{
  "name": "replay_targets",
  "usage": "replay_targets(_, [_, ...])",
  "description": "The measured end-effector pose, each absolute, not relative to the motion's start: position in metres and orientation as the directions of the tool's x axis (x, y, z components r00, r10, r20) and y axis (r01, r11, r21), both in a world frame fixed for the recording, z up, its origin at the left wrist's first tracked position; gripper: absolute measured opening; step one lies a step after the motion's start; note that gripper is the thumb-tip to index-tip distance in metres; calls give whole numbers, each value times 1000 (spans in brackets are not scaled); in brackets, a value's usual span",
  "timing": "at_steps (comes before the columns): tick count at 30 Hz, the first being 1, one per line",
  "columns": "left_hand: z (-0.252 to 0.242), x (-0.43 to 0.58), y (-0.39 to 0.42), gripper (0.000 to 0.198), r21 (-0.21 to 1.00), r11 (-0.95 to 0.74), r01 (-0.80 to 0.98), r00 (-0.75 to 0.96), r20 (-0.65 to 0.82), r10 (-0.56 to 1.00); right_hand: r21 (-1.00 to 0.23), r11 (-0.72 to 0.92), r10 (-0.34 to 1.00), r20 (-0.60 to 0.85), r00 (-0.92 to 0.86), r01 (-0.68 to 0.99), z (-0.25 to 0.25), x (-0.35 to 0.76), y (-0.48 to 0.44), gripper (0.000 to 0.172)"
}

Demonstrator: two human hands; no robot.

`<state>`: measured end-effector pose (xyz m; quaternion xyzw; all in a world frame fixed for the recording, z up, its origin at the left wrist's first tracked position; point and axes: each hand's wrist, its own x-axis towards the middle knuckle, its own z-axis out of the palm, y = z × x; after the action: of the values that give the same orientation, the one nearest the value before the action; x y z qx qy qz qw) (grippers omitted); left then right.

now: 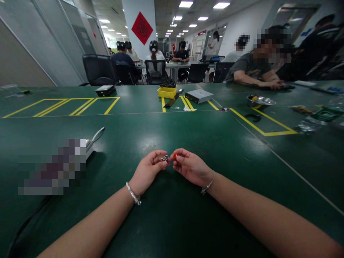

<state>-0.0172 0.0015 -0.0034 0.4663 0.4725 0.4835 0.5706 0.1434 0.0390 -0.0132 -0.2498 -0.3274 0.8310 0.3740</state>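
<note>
My two hands meet over the green table (166,222), just in front of me. My left hand (149,170) is closed, its fingertips pinching a small silver metal part (164,157). My right hand (189,165) is closed too, pinching a tiny orange-red piece (175,156). The two small pieces sit almost touching between the fingertips. Each wrist wears a silver bracelet.
A device with a cable (92,141) lies at the left. Farther off stand a yellow bin (167,92), a white box (199,95), a black box (105,90) and a metal bowl (260,101). Yellow tape outlines mark the table. Other people sit across and behind.
</note>
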Motion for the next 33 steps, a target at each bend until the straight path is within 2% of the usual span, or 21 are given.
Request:
replay_targets(7, [-3, -18, 2, 23, 993, 107, -46, 151, -99, 984, -728, -503, 801, -188, -569, -466, -13, 143, 41, 21])
replay_targets(13, [-5, -17, 1, 23, 992, 117, -45, 179, -107, 978, -708, -528, 786, -197, -586, -470, -14, 144, 41, 14])
replay_targets(20, [-4, -16, 1, 18, 997, 70, -22, 147, -66, 987, -686, -563, 767, -224, -602, -461, -11, 144, 41, 14])
replay_targets(25, [-4, -17, 1, 25, 999, 35, 20, 90, -36, 995, -693, -553, 767, -206, -608, -463, -11, 144, 40, 10])
replay_targets(29, [-6, -19, 2, 26, 995, -21, 97, 65, 14, 998, -719, -511, 789, -176, -588, -471, -13, 144, 41, 11])
replay_targets(33, [-9, -20, 2, 24, 958, -118, 262, 21, 117, 993, -741, -488, 800, -167, -576, -462, -14, 143, 41, 15])
